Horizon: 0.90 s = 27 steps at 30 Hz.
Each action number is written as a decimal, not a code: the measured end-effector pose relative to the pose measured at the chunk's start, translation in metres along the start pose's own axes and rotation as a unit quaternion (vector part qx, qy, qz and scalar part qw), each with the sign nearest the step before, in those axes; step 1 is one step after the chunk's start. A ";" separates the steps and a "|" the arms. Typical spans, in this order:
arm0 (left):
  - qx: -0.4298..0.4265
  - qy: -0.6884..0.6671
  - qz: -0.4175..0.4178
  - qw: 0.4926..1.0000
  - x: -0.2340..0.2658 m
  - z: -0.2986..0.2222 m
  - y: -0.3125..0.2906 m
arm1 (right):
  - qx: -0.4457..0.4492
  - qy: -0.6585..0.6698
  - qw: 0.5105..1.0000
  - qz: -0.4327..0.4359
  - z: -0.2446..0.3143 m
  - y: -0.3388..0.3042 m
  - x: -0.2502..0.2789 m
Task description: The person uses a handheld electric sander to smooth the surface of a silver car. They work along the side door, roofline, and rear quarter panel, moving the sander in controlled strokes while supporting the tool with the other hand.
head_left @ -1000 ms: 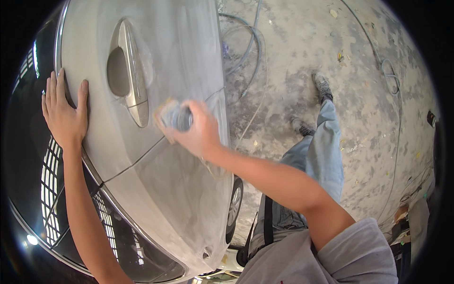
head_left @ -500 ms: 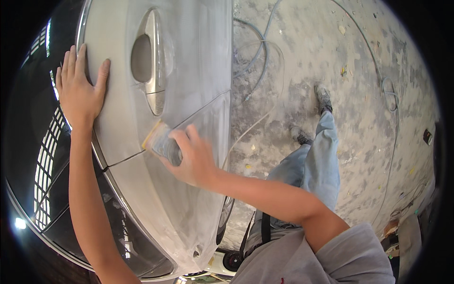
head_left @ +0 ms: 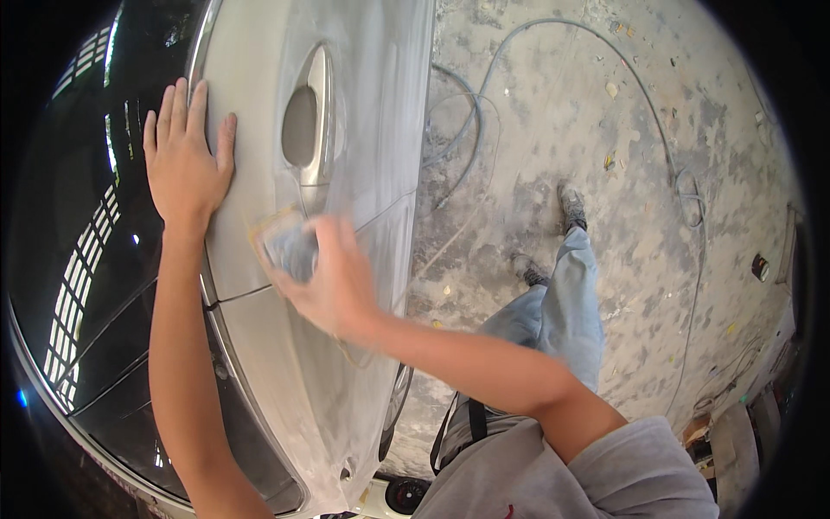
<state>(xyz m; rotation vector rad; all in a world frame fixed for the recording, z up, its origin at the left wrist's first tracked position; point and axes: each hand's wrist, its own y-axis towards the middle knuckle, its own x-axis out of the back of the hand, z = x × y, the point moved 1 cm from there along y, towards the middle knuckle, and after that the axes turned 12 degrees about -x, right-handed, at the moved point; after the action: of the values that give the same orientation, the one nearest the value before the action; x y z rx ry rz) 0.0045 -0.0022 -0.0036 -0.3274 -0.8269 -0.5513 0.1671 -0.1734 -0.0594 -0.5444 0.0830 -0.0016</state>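
My right hand [head_left: 335, 281] grips a grey sanding block [head_left: 292, 249] with a yellowish edge, blurred by motion. It lies against the sanded, pale grey car door [head_left: 246, 203], just below the door handle [head_left: 321, 117] and above the seam between two panels. My left hand [head_left: 184, 169] is spread flat along the door's upper edge, beside the dark window [head_left: 130, 216], with fingers stretched out and nothing in them.
Right of the car is a stained concrete floor [head_left: 553, 121] where a grey hose [head_left: 653, 108] curves and loops. My legs and shoes [head_left: 571, 206] stand there. A dark wheel [head_left: 405, 495] shows at the bottom.
The view has shifted, so the car sits further right in it. My right hand has slid the block slightly up and left over the door. My left hand stays at the window edge.
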 end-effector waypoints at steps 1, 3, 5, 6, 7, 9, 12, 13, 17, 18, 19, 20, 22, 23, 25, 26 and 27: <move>-0.003 -0.011 -0.012 1.000 0.001 0.000 -0.001 | -0.010 0.002 1.000 0.020 0.000 -0.010 -0.001; 0.002 -0.021 -0.006 1.000 0.001 0.001 -0.001 | -0.030 0.006 0.999 0.029 0.000 -0.011 -0.006; 0.015 -0.042 -0.012 0.999 0.001 0.001 -0.003 | -0.010 0.013 1.000 -0.014 0.003 0.001 -0.013; 0.024 -0.048 -0.018 0.998 0.003 0.001 -0.010 | -0.040 0.006 0.999 -0.008 0.003 0.006 -0.017; 0.043 -0.055 0.000 0.998 0.004 0.002 -0.011 | -0.042 0.002 0.999 -0.021 0.008 0.019 -0.018; 0.048 -0.075 -0.025 0.996 0.006 0.001 -0.017 | -0.046 -0.007 0.998 -0.039 0.016 0.041 -0.019; 0.066 -0.093 -0.027 0.993 0.014 0.001 -0.025 | -0.034 -0.017 0.998 -0.053 0.036 0.062 -0.012; 0.068 -0.095 -0.026 0.993 0.016 0.000 -0.027 | -0.023 -0.019 0.998 -0.060 0.043 0.069 -0.009; 0.082 -0.110 -0.012 0.990 0.026 -0.001 -0.036 | -0.053 -0.014 0.998 -0.019 0.062 0.097 0.001; 0.086 -0.112 -0.006 0.990 0.027 -0.001 -0.039 | -0.051 -0.008 0.998 -0.025 0.067 0.106 0.002; 0.087 -0.116 -0.005 0.989 0.029 -0.002 -0.042 | -0.049 -0.001 0.998 -0.031 0.072 0.115 0.004; 0.090 -0.123 0.004 0.988 0.027 -0.001 -0.045 | -0.050 0.004 0.998 -0.035 0.077 0.127 0.002; 0.098 -0.133 0.016 0.986 0.029 -0.002 -0.050 | -0.048 0.033 0.997 -0.045 0.088 0.144 0.004; 0.100 -0.133 0.022 0.986 0.029 -0.002 -0.052 | -0.026 0.059 0.996 -0.056 0.092 0.146 0.005; 0.102 -0.136 0.035 0.985 0.031 -0.002 -0.056 | -0.069 0.054 0.996 -0.033 0.091 0.139 0.004; 0.104 -0.134 0.032 0.985 0.033 -0.001 -0.058 | -0.070 0.066 0.995 -0.012 0.087 0.123 0.004; 0.107 -0.132 0.032 0.985 0.036 -0.003 -0.062 | -0.093 0.067 0.993 0.014 0.078 0.100 0.003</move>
<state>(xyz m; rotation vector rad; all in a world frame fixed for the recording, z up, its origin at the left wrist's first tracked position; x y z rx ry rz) -0.0097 -0.0665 0.0263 -0.2318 -1.1190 -0.3578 0.1740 -0.0473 -0.0453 -0.7299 0.2223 -0.0033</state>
